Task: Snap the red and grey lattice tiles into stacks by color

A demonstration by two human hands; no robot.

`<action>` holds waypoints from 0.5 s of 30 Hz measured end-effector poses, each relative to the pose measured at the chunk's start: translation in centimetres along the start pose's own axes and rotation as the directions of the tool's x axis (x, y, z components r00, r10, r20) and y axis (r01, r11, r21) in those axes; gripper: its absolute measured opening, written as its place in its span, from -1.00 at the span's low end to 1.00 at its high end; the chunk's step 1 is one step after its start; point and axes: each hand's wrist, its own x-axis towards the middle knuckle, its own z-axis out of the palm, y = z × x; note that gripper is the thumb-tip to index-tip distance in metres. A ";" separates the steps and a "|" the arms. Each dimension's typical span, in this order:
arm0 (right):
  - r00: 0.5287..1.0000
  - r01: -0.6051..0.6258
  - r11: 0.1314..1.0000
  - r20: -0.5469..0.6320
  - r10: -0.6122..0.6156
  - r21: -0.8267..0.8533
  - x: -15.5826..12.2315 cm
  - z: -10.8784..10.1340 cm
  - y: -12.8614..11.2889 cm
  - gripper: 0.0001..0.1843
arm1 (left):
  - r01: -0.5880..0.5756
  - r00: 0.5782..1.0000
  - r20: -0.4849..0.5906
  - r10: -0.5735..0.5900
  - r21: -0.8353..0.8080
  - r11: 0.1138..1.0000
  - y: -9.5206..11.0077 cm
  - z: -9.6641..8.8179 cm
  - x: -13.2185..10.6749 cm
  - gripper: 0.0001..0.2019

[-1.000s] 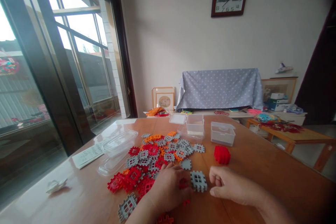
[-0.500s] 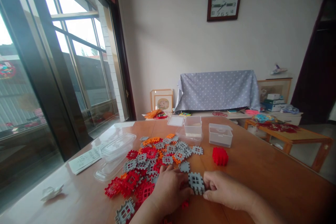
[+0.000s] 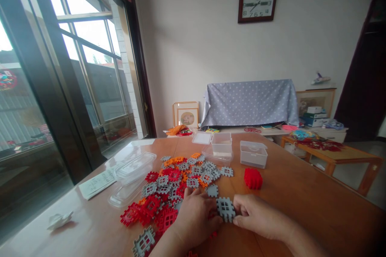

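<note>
A stack of grey interlocking window-shaped building pieces [image 3: 225, 209] sits between my two hands near the front of the table. My left hand [image 3: 197, 217] presses its thumb and fingers against the stack's left side, with its palm over loose pieces. At the right edge, my right hand [image 3: 255, 217] pinches the same stack between thumb and curled fingers. Left of and beyond my hands spreads a pile of red, grey and orange pieces [image 3: 163, 188]. A single grey piece [image 3: 212, 191] lies just past the stack. Farther right stands a compact red stack [image 3: 253, 178].
Clear plastic boxes [image 3: 253, 156] stand toward the table's far side, one with its lid [image 3: 202, 138] open. At the left are a clear container [image 3: 128, 188], a handwritten paper [image 3: 97, 184] and a crumpled tissue [image 3: 59, 221]. A low wooden table [image 3: 346, 160] is beyond on the right.
Both hands keep their hold on the grey stack with almost no movement. The camera view has shifted very slightly.
</note>
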 end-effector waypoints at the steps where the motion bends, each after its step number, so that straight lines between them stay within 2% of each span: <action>1: 1.000 -0.003 1.000 0.001 0.003 0.001 0.0 0.0 0.0 -0.88 | -0.003 1.000 -0.003 0.003 0.005 1.000 0.0 0.0 0.0 -0.80; 7: 0.999 0.007 0.999 0.032 -0.008 0.040 0.2 0.1 0.4 -0.89 | 0.010 1.000 -0.003 -0.010 -0.002 1.000 0.0 -0.3 -0.2 -0.77; 10: 0.999 0.020 0.996 0.045 -0.024 0.084 0.2 -0.1 0.8 -0.90 | 0.040 0.998 -0.044 -0.042 -0.024 0.999 -0.5 -0.9 -0.4 -0.82; 13: 0.998 0.046 0.994 0.026 -0.048 0.099 0.1 -0.3 1.1 -0.86 | 0.152 0.981 -0.116 -0.153 -0.018 0.988 -1.6 -1.9 -0.6 -0.84; 15: 0.998 0.057 0.993 0.019 -0.060 0.102 0.1 -0.3 1.2 -0.84 | 0.268 0.948 -0.179 -0.263 0.000 0.964 -2.7 -2.6 -0.8 -0.83</action>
